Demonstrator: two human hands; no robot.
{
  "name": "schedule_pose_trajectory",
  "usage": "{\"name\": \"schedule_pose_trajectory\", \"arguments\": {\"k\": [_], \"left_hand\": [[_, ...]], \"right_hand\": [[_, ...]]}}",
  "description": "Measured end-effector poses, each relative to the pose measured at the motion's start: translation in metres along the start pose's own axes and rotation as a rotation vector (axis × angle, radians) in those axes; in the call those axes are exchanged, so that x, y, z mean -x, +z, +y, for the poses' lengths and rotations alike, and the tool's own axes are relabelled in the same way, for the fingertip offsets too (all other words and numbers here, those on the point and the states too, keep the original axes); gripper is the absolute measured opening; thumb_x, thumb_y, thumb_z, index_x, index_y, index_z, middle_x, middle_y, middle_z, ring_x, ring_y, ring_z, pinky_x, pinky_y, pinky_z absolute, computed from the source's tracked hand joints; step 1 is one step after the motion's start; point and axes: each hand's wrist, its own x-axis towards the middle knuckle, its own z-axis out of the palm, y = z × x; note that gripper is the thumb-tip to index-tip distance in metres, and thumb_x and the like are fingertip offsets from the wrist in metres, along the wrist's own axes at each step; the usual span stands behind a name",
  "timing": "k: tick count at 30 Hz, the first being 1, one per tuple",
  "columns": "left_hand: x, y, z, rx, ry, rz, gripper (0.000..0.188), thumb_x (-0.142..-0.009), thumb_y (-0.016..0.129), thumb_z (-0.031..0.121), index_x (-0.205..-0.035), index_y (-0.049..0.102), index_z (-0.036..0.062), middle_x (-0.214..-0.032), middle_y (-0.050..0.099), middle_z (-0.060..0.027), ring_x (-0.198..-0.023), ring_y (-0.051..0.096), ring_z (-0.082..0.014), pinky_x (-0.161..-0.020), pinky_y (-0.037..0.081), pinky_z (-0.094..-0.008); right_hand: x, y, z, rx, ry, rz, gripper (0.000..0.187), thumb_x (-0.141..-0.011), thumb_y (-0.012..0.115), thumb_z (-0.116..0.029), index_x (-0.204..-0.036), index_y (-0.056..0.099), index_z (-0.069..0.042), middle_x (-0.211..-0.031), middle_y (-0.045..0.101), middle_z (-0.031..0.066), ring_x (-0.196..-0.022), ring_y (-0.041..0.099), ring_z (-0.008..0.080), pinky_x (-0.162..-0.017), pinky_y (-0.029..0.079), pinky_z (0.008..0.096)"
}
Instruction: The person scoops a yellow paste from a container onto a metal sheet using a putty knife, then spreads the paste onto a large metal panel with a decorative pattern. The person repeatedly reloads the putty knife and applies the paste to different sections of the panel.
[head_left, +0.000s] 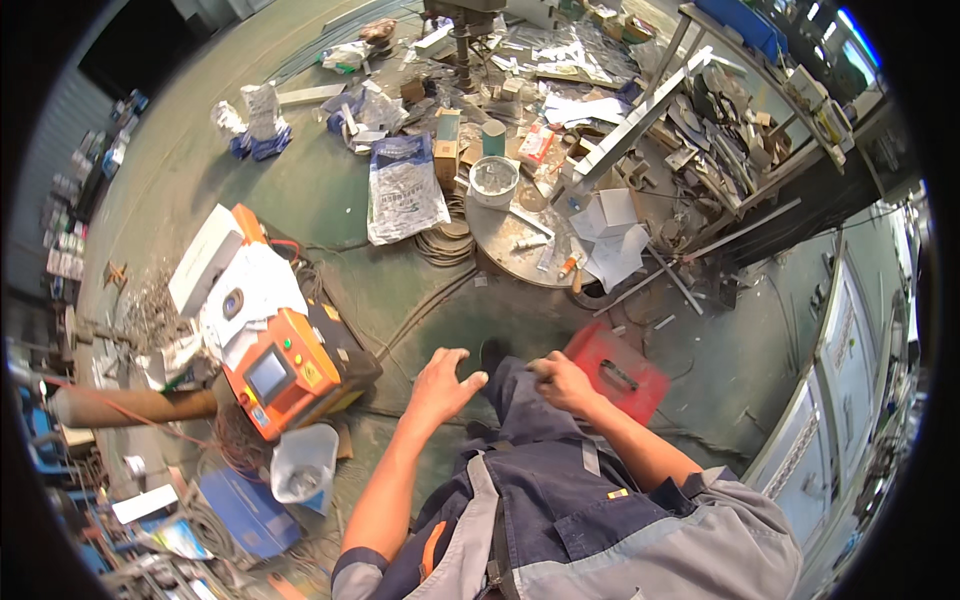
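1. We record one left hand [442, 388]: open, nothing in it, thumb and fingers parted, held in front of the body just beside our dark trousers [530, 412].
2. One right hand [563, 384]: fingers curled inward; whether it grips anything, we cannot tell.
3. One red case [640, 388], black-handled, on the green floor [335, 215], just beyond our right hand and to its right; whether hand and case touch, we cannot tell.
4. One orange machine [304, 352], left of our left hand and apart from it, fitted with a small screen [268, 374]; white papers [262, 283] lie on top, with a long white box [206, 260] at its far left edge.
5. One translucent bucket [303, 462], near the machine's lower end; one blue case [250, 512] beside it.
6. One round table [492, 240], ahead of us, bearing a white bucket [494, 182] and assorted scraps; white sheets [618, 256] at its right.
7. One printed sack [406, 195], left of the table.
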Motion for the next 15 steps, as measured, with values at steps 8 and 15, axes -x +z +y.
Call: {"name": "schedule_pose_trajectory", "arguments": {"k": [8, 15], "left_hand": [[-0.261, -0.017, -0.016, -0.394, 0.253, -0.061, 0.062, -0.080, 0.079, 0.033, -0.130, 0.056, 0.0037, -0.133, 0.054, -0.0174, -0.126, 0.053, -0.0365, -0.103, 0.047, -0.0458], [-0.452, 0.009, -0.025, -0.574, 0.318, -0.168, 0.078, -0.075, 0.084, 0.034, -0.137, 0.050, 0.0005, -0.141, 0.048, -0.0239, -0.132, 0.047, -0.0400, -0.108, 0.044, -0.0465]], "right_hand": [[-0.142, -0.001, 0.056, -0.428, 0.506, 0.127, 0.024, -0.080, 0.073, -0.026, -0.088, 0.071, -0.003, -0.084, 0.070, 0.0173, -0.086, 0.070, 0.0292, -0.079, 0.053, 0.0404], [-0.283, -0.006, 0.076, -0.538, 0.542, 0.240, 0.025, -0.083, 0.066, -0.023, -0.094, 0.072, -0.002, -0.078, 0.071, 0.0150, -0.078, 0.072, 0.0265, -0.076, 0.053, 0.0382]]}}
